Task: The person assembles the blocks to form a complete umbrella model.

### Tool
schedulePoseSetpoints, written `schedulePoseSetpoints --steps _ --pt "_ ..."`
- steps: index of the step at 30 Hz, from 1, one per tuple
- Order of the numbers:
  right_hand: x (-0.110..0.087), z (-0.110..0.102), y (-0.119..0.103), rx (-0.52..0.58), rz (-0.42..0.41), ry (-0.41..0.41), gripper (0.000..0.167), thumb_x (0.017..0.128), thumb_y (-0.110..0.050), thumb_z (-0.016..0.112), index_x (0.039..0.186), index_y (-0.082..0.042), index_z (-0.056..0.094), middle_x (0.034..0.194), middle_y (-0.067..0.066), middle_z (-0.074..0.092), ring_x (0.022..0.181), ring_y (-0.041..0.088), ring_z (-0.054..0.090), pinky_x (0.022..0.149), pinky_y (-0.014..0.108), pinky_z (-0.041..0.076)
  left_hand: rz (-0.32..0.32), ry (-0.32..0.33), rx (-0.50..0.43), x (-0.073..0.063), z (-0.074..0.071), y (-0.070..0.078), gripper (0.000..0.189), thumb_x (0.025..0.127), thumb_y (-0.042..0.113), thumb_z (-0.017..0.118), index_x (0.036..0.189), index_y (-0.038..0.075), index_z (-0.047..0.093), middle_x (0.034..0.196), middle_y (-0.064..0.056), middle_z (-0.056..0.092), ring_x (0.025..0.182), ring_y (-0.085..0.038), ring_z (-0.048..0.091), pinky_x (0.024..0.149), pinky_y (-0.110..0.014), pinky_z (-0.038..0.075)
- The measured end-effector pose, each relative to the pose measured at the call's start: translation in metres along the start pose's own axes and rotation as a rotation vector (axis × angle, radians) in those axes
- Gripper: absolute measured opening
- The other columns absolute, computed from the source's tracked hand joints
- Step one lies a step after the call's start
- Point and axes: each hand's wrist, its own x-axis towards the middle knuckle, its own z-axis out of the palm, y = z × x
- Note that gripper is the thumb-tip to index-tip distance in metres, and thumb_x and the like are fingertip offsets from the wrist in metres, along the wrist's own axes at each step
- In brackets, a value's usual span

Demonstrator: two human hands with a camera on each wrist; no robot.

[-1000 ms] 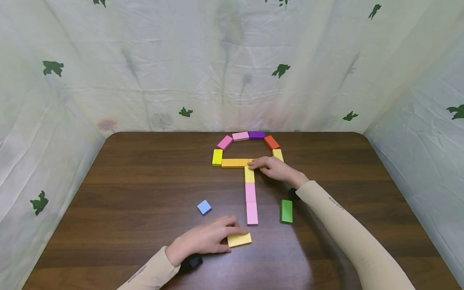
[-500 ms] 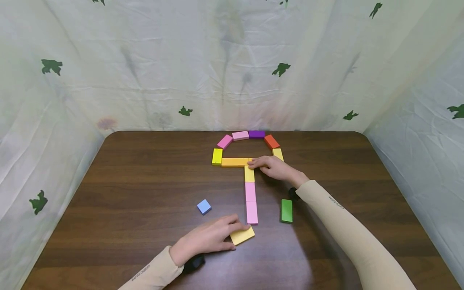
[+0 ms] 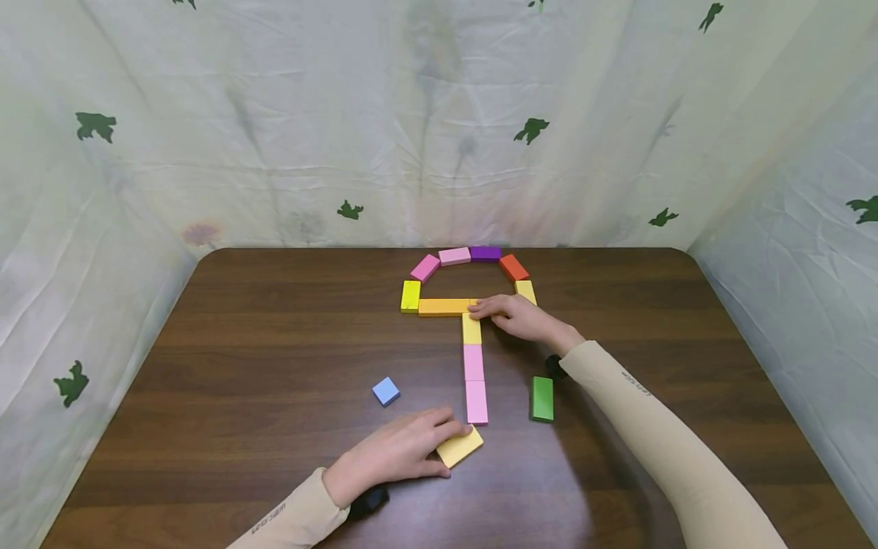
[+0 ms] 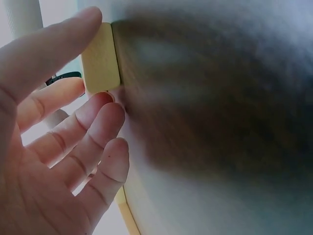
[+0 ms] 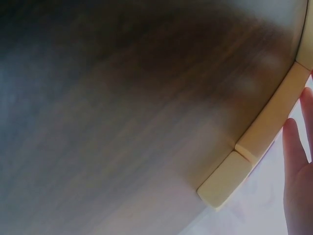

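Observation:
In the head view my left hand [image 3: 398, 451] pinches a pale yellow block [image 3: 461, 447] between thumb and fingers. That block lies tilted just below the lower pink block [image 3: 476, 402]; the left wrist view shows the thumb on one end of the pale yellow block [image 4: 101, 58]. Above the lower pink block, another pink block [image 3: 473, 363] and a yellow block [image 3: 471, 331] continue a straight column. My right hand [image 3: 527, 319] rests its fingertips where this column meets an orange crossbar [image 3: 442, 307], partly covering it. Its extended fingers touch the orange pieces in the right wrist view.
An arch of a bright yellow block [image 3: 410, 296], magenta block [image 3: 425, 268], pink block [image 3: 455, 256], purple block [image 3: 485, 254], red block [image 3: 514, 267] and pale yellow block [image 3: 525, 291] curves above. A blue block [image 3: 386, 391] and green block [image 3: 542, 399] lie loose.
My left hand has slid the pale yellow block up and right toward the column's lower end and turned it to a steeper slant. The right hand has stayed in place.

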Motion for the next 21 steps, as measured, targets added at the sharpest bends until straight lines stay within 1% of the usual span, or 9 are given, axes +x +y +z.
schedulePoseSetpoints --steps 9,12,17,21 --pt "-0.0001 0.0002 -0.0013 0.009 0.006 0.004 0.038 0.090 0.008 0.048 0.121 -0.003 0.066 0.129 0.009 0.059 0.126 0.029 0.047 0.105 0.041 0.035 -0.005 0.018 0.069 -0.0001 0.0034 0.0051 0.052 0.078 0.036 0.079 0.120 0.012 0.061 0.095 0.005 0.050 0.078 -0.006 0.047 0.070 -0.018 0.042" --pt "-0.0004 0.0002 -0.0016 0.011 0.008 0.005 0.037 0.091 0.007 0.048 0.121 -0.003 0.066 0.129 0.009 0.059 0.126 0.029 0.047 0.105 0.041 0.035 -0.005 0.024 0.090 0.0001 0.0045 0.0071 0.052 0.078 0.037 0.078 0.120 0.011 0.060 0.096 0.005 0.051 0.080 -0.006 0.047 0.072 -0.020 0.044" --pt "-0.0007 0.0002 -0.0015 0.019 0.018 0.006 0.037 0.091 0.007 0.048 0.121 -0.004 0.066 0.129 0.008 0.059 0.126 0.028 0.047 0.105 0.042 0.035 -0.009 0.025 0.097 0.0004 0.0057 0.0087 0.052 0.079 0.038 0.077 0.119 0.011 0.059 0.097 0.005 0.051 0.083 -0.007 0.049 0.075 -0.022 0.045" --pt "-0.0007 0.0003 -0.0009 0.025 0.022 0.007 0.037 0.091 0.007 0.048 0.121 -0.004 0.066 0.129 0.008 0.059 0.126 0.028 0.048 0.105 0.042 0.035 -0.003 0.031 0.090 0.0003 0.0059 0.0079 0.052 0.080 0.039 0.077 0.119 0.011 0.058 0.097 0.005 0.050 0.083 -0.007 0.048 0.074 -0.021 0.045"
